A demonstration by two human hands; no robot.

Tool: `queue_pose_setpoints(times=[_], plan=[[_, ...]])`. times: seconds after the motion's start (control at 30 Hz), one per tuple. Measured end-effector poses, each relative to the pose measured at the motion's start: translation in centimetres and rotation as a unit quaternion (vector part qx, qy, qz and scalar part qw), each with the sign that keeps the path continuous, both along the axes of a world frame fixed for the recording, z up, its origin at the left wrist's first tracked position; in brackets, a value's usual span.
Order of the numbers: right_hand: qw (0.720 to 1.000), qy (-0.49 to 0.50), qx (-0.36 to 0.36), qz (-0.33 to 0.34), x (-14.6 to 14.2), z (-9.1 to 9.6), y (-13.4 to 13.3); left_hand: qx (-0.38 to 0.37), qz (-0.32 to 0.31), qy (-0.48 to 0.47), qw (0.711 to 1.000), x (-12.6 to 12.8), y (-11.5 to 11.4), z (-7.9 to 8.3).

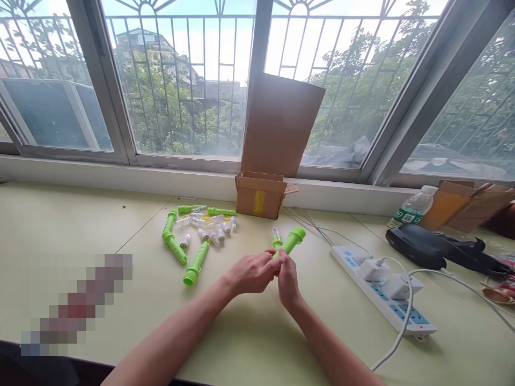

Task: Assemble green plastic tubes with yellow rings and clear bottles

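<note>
My left hand [251, 272] and my right hand [288, 279] meet over the pale green table [80, 236], fingers closed together on a green plastic tube [292, 239] whose flared end points up and to the right. A small clear-topped part [276, 236] stands just left of the tube. To the left lies a pile of loose parts [207, 222]: several green tubes [196, 265] and small clear and white caps.
An open cardboard box [259, 194] stands against the window sill, with a cardboard sheet [281, 123] leaning behind it. A white power strip [386, 292] with chargers and cables lies at the right. A water bottle [410, 209], a black object [434, 246] and more cardboard sit far right.
</note>
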State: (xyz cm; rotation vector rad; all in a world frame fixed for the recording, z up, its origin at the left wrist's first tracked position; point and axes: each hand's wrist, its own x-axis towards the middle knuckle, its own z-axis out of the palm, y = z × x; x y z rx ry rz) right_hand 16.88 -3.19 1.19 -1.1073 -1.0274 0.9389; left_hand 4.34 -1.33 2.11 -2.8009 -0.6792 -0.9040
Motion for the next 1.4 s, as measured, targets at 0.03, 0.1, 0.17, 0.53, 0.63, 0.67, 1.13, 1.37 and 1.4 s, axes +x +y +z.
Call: queue_pose_setpoints(times=[0.03,0.1,0.17,0.53,0.63,0.67,1.13,1.37,1.4], plan=[[1.000,0.006,-0.003,0.004,0.0,-0.1,0.2,0.000,-0.001,0.004,1.000,0.0,0.0,0.0],[1.000,0.014,-0.006,0.011,0.1,-0.3,0.4,0.000,0.000,0.007,1.000,0.0,0.0,-0.1],[1.000,0.013,-0.008,0.017,0.1,-0.3,0.5,-0.001,0.001,0.006,1.000,0.0,0.0,-0.2],[0.995,0.041,-0.065,0.069,-0.4,0.4,0.2,0.006,0.013,-0.068,0.998,0.3,0.4,-1.2],[0.995,0.040,-0.064,0.068,-0.4,0.4,0.2,0.001,0.017,-0.078,0.997,0.3,0.5,-1.3],[0.995,0.039,-0.063,0.071,-0.4,0.4,0.2,-0.001,0.018,-0.077,0.997,0.2,0.5,-1.3],[0.995,0.019,-0.061,0.072,-0.2,0.0,0.3,0.002,0.033,-0.056,0.998,0.1,0.7,-1.6],[0.995,0.012,-0.077,0.064,0.0,0.1,0.4,-0.063,0.150,-0.028,0.986,-0.6,1.4,-1.0],[0.995,0.005,-0.077,0.065,0.0,0.2,0.3,-0.078,0.190,-0.015,0.979,-0.7,1.5,-0.8]])
